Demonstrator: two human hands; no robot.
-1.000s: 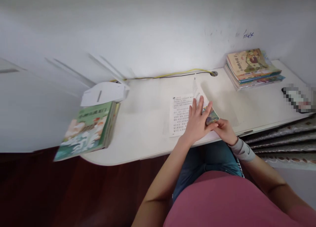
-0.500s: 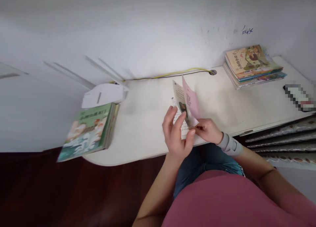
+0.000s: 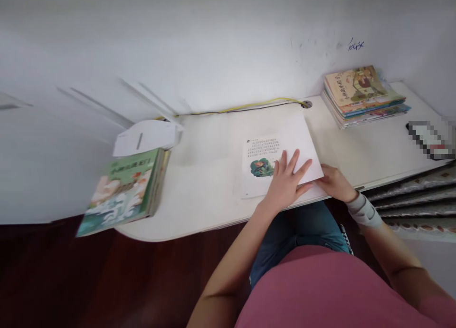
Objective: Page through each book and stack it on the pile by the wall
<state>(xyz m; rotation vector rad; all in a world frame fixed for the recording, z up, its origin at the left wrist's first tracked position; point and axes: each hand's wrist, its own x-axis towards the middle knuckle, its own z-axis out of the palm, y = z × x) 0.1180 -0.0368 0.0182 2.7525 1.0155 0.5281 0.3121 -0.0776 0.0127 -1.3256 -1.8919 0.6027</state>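
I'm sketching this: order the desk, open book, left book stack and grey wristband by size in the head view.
1. Desk
2. Open book and left book stack: too alike to rank
3. Grey wristband

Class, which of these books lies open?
The illustrated book under the left hand; the green-topped stack and tan-topped stack show closed covers on top.

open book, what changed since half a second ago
The page with the green picture has come down on the left. The left hand moved right, spread over the open book; the right hand shifted right to its corner. The green book and beige-topped stack stayed put.
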